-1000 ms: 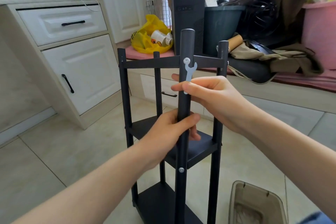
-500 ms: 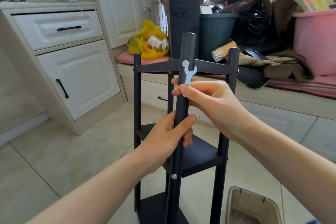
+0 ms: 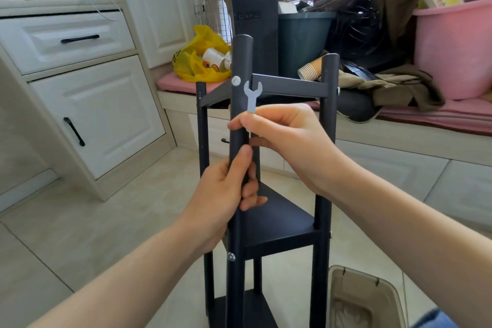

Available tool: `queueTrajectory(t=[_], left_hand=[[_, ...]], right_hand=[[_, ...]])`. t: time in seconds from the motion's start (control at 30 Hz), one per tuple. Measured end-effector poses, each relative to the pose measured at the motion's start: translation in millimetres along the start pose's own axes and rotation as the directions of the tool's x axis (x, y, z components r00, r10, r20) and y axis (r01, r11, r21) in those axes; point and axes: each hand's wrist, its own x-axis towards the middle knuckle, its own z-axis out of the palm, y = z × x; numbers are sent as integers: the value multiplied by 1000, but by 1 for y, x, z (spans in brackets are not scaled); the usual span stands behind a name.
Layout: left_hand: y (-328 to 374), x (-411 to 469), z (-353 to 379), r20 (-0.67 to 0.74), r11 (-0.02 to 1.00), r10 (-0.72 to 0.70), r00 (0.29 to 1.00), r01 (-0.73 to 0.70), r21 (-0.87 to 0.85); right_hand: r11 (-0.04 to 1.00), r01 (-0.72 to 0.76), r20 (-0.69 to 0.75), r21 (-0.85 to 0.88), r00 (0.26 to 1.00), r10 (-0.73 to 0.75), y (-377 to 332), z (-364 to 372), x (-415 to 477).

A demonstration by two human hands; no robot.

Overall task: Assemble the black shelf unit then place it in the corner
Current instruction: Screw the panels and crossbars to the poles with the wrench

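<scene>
Right now we are steadying the tall black metal shelf unit (image 3: 279,224), which is standing upright on the floor and running from the centre of the frame down to the bottom edge. Our left hand (image 3: 221,194) is wrapping fingers and thumb round the nearest round black post (image 3: 241,61), a little below the top tier. We are judging that this grip is stopping the frame from twisting while the fastener is worked.

Our right hand (image 3: 287,141) is pinching the shank of a small flat silver spanner (image 3: 252,96) between thumb and fingertips, with the other fingers curling loosely by the post. The spanner's open jaw is pointing upward, just beside the round silver bolt head (image 3: 236,80) where the top tier is meeting the post. It is near the bolt but not seated on it. So we are reading the step in hand as tightening this top bolt; carrying the unit to the corner is not yet begun. A second silver bolt head (image 3: 231,256) is showing lower on the same post, at the middle tier.

Everything is sitting on a pale beige tiled floor (image 3: 106,221). A white panelled cabinet with black handles (image 3: 101,114) is filling the left of the frame. Across the upper frame a low pink-cushioned bench (image 3: 170,82) is carrying clutter: a yellow plastic bag (image 3: 197,61), a black computer tower (image 3: 255,21), a dark green bin (image 3: 300,40) and a pink plastic tub (image 3: 452,48). A beige plastic bin (image 3: 364,301) is standing at the lower right, near the unit's right post.
</scene>
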Motion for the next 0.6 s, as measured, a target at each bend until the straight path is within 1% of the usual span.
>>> queueTrajectory(t=[0.1, 0.2, 0.37, 0.43, 0.6], left_hand=[[4, 2, -5, -29, 1000, -8, 1000, 8, 12], [5, 3, -10, -41, 1000, -23, 999, 24, 17], [6, 5, -11, -6, 999, -42, 999, 42, 5], [8, 5, -11, 2, 998, -56, 998, 56, -2], [7, 4, -10, 33, 996, -78, 996, 79, -42]], right_hand=[[998, -39, -101, -39, 994, 35, 6, -2, 2], [983, -117, -199, -143, 976, 87, 15, -4, 6], [922, -244, -204, -300, 961, 188, 25, -5, 14], [912, -242, -200, -330, 962, 183, 24, -3, 17], [927, -191, -240, -323, 964, 115, 21, 5, 24]])
